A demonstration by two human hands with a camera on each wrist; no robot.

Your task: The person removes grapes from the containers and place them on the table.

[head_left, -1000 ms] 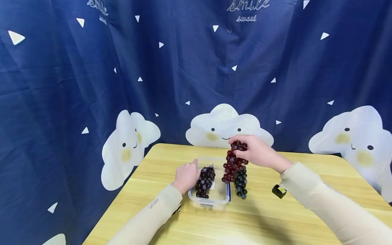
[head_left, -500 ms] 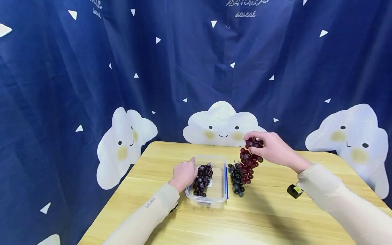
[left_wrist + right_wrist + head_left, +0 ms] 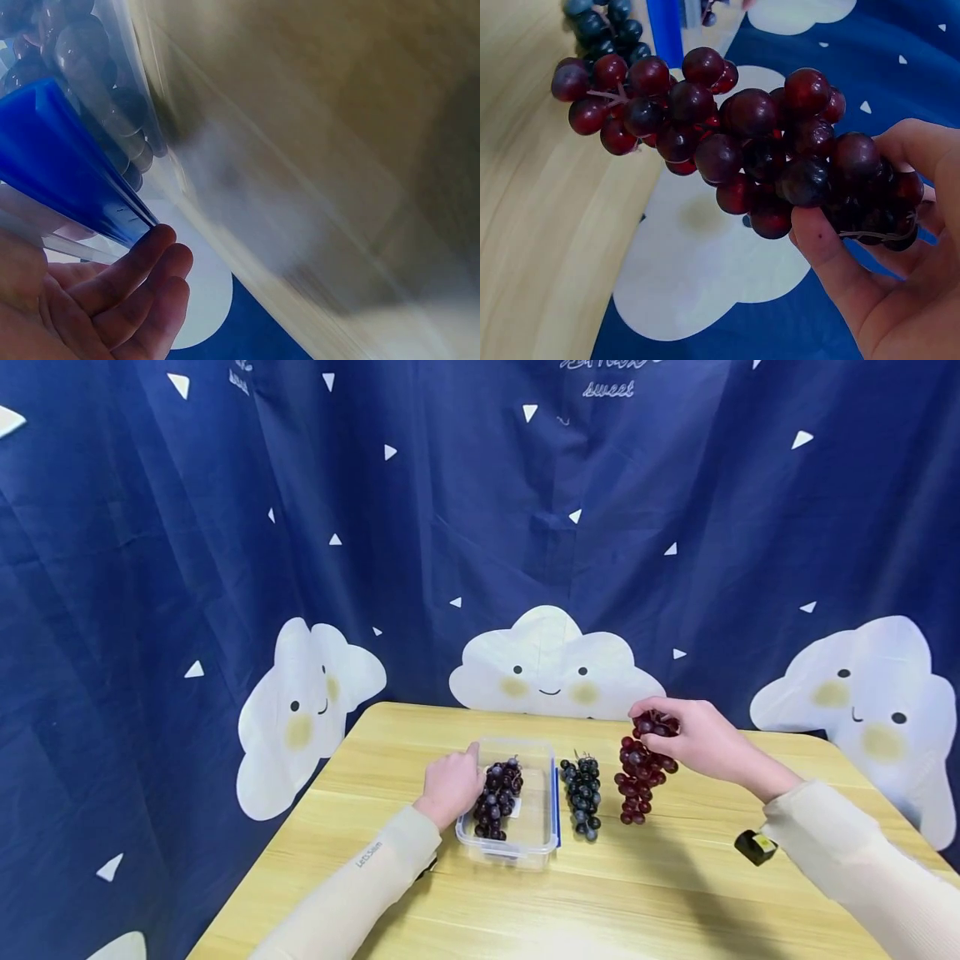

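grape bunch [image 3: 642, 770], red, hangs below right hand [image 3: 699, 742], top gripped

Navy curtain [image 3: 487, 477] with smiling clouds [image 3: 555, 652] behind wooden table [image 3: 570, 902]

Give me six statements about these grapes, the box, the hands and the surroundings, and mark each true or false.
1. The right hand holds the red grapes. True.
2. The left hand touches the clear box. True.
3. The clear box contains nothing. False: the dark purple grapes lie in it.
4. The black grapes lie on the table, beside the clear box. True.
5. The red grapes rest on the table. False: they hang above it, in the right hand.
6. Everything behind the table is plain white. False: the curtain there is dark blue with white shapes.
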